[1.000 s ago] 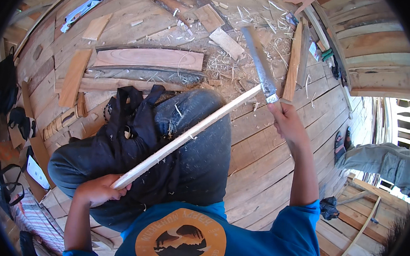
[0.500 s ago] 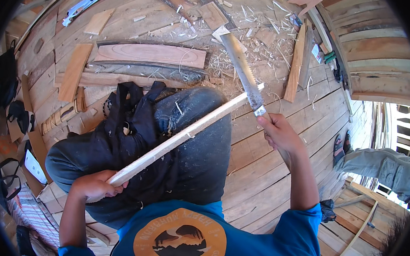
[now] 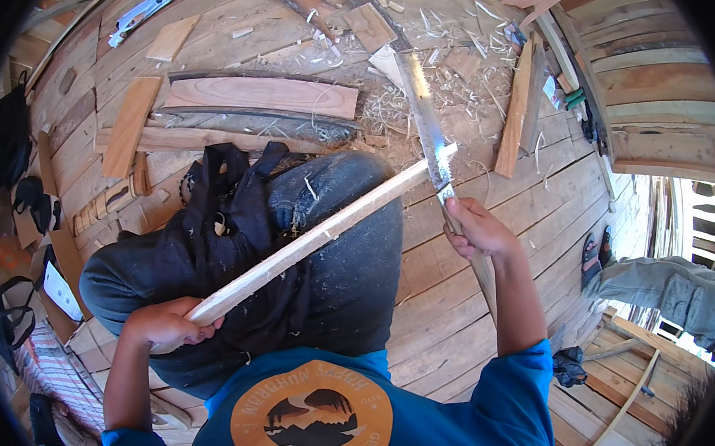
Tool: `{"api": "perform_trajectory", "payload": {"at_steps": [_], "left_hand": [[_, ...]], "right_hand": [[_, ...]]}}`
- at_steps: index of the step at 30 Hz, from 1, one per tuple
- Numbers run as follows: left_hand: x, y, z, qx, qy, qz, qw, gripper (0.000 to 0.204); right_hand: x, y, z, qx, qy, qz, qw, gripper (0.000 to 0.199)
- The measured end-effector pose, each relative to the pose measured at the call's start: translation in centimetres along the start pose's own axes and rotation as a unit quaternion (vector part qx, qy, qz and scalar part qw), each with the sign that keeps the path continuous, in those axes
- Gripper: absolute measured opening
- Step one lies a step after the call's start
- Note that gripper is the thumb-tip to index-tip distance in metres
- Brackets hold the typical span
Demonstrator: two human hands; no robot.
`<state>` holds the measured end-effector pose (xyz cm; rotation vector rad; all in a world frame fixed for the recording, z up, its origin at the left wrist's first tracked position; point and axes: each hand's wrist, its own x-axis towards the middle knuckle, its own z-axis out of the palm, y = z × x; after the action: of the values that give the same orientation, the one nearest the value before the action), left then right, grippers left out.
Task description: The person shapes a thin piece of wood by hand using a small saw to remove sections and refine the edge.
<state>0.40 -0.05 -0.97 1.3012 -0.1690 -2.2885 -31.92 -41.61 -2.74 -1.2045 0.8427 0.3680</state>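
My left hand [image 3: 170,324] is closed around the lower end of a long, pale wooden strip [image 3: 306,248]. The strip slants up to the right across my dark-trousered lap and past my knee. In my right hand [image 3: 481,227] is a machete [image 3: 422,116], gripped near the blade, its long wooden handle running back along my forearm. The blade points away from me and crosses the far end of the strip; whether it bites into the wood I cannot tell. A dark cloth [image 3: 234,206] lies bunched on my lap under the strip.
Bark-edged boards [image 3: 263,95] lie beyond my knees, with wood shavings [image 3: 459,81] scattered around. A plank [image 3: 130,124] rests at left, another board [image 3: 515,110] at right. Another person's leg [image 3: 660,286] stretches in from the right. Bags and cardboard [image 3: 64,265] line the left side.
My right hand and the machete have shifted slightly left, and the blade has turned so it looks narrower and catches light. My left hand and the wooden strip stay put.
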Motion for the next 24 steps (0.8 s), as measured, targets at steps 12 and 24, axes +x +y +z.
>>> {"api": "perform_trajectory", "payload": {"at_steps": [12, 24], "left_hand": [[0.0, 0.3, 0.4, 0.02, 0.016, 0.01, 1.0, 0.035], [0.2, 0.7, 0.7, -0.011, 0.019, 0.002, 1.0, 0.038]], "right_hand": [[-0.7, 1.1, 1.7, 0.056, 0.163, -0.09, 0.981, 0.051], [-2.7, -2.0, 4.1, -0.19, 0.286, -0.012, 0.939, 0.045]]}}
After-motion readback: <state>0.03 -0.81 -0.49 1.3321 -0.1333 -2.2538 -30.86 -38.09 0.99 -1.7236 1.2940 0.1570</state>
